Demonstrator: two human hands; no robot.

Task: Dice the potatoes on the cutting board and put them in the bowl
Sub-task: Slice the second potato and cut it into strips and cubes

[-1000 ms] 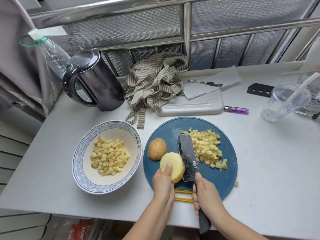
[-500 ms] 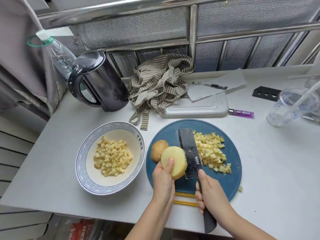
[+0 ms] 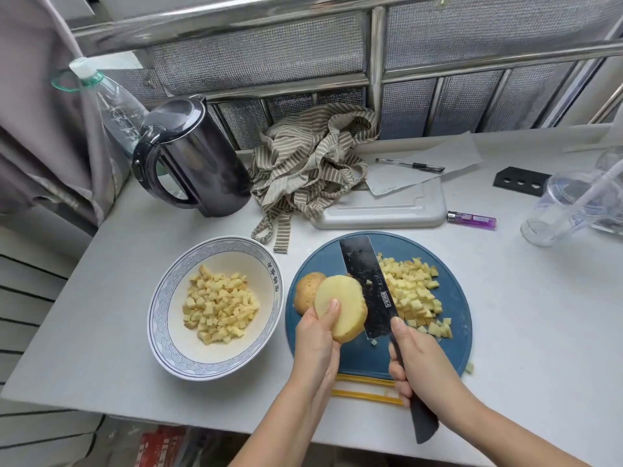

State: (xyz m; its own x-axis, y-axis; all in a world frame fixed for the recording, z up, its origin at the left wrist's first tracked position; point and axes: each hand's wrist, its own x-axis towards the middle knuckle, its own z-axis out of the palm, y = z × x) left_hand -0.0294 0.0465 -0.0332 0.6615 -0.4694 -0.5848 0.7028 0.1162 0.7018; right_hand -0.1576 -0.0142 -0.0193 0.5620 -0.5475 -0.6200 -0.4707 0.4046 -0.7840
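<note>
Our left hand (image 3: pixel 318 342) grips a halved potato (image 3: pixel 344 306), thumb pressed on its pale, smooth cut face, which tilts up toward us over the round blue cutting board (image 3: pixel 451 348). Left of the board stands a white bowl (image 3: pixel 161 318) with a blue patterned rim, holding a heap of small yellow potato cubes (image 3: pixel 219 305). Just behind the half lies a whole potato (image 3: pixel 303 291) in brown skin. Our right hand (image 3: pixel 418 362) wraps the black handle of a dark cleaver (image 3: pixel 369 284), forefinger on the blade, which lies just beside the half; we cannot tell whether they touch. Right of the blade, a loose pile of dice (image 3: pixel 414 291) covers the board.

All this sits on a pale grey table (image 3: pixel 101 365). Along its back we see a plastic bottle (image 3: pixel 114 102), a black kettle (image 3: pixel 195 160), a crumpled striped cloth (image 3: pixel 310 166), a white tray (image 3: pixel 387 210), a pen (image 3: pixel 409 165) on paper, a purple lighter (image 3: pixel 471 220) and a clear cup (image 3: pixel 566 203), with metal mesh panels (image 3: pixel 269 62) behind.
</note>
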